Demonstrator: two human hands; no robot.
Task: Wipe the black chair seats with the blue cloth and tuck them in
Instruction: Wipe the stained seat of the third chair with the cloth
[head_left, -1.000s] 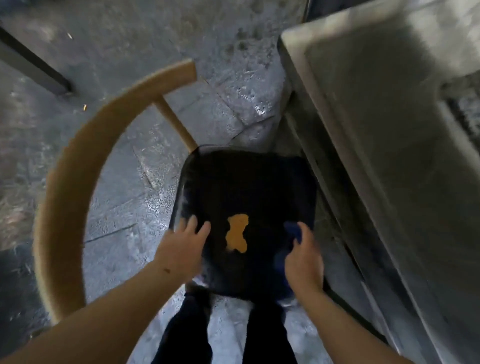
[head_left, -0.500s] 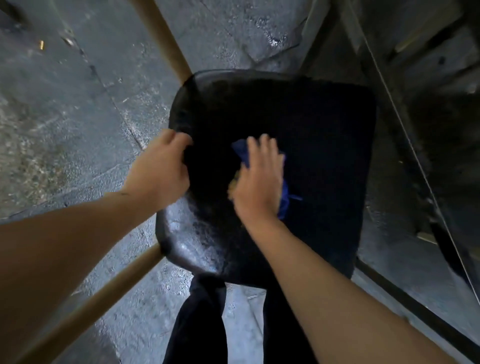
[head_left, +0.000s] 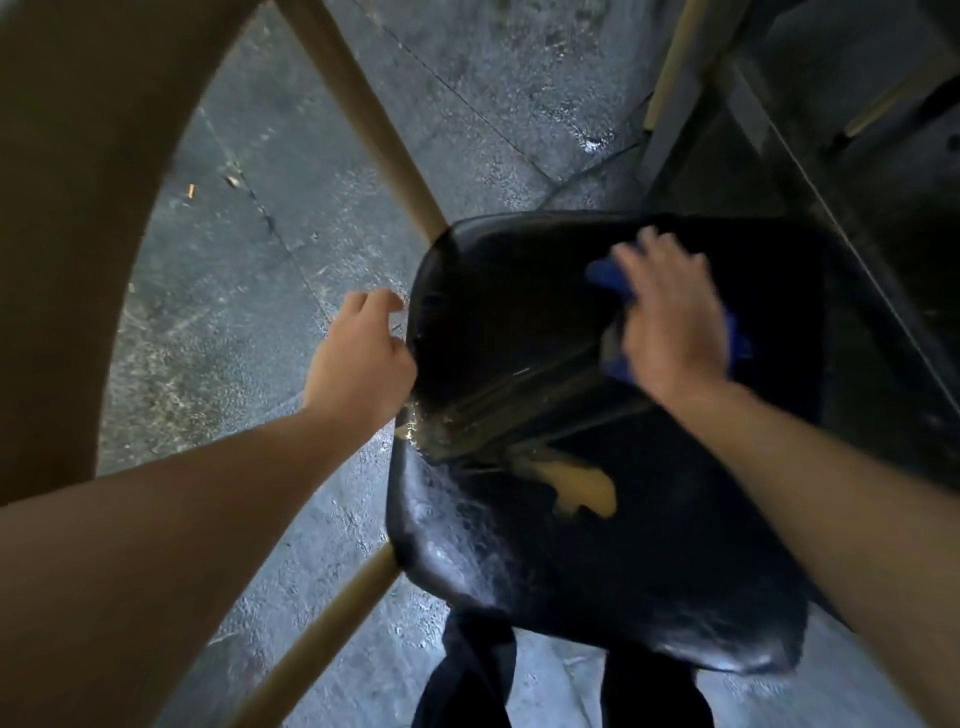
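Note:
The black chair seat (head_left: 519, 561) fills the lower right of the head view, glossy and wet-looking, with a yellow worn patch (head_left: 582, 491) near its middle. My right hand (head_left: 670, 322) lies flat with spread fingers on the blue cloth (head_left: 605, 273), pressing it onto the far part of the seat. Blue edges of the cloth stick out around the palm. My left hand (head_left: 358, 358) is at the seat's left rim over the floor, fingers loosely curled and the thumb side against the rim. Motion blurs the right hand.
The chair's curved wooden backrest (head_left: 78, 208) arcs up the left side, with wooden struts (head_left: 363, 119) running to the seat. A dark table frame (head_left: 883, 218) stands close on the right. Grey concrete floor (head_left: 260, 260) lies beneath. My dark-trousered legs (head_left: 467, 675) are at the bottom.
My right hand has slid the cloth from the seat's middle to its far right, uncovering the yellow patch. My left hand has come off the seat's rim. The view has moved closer.

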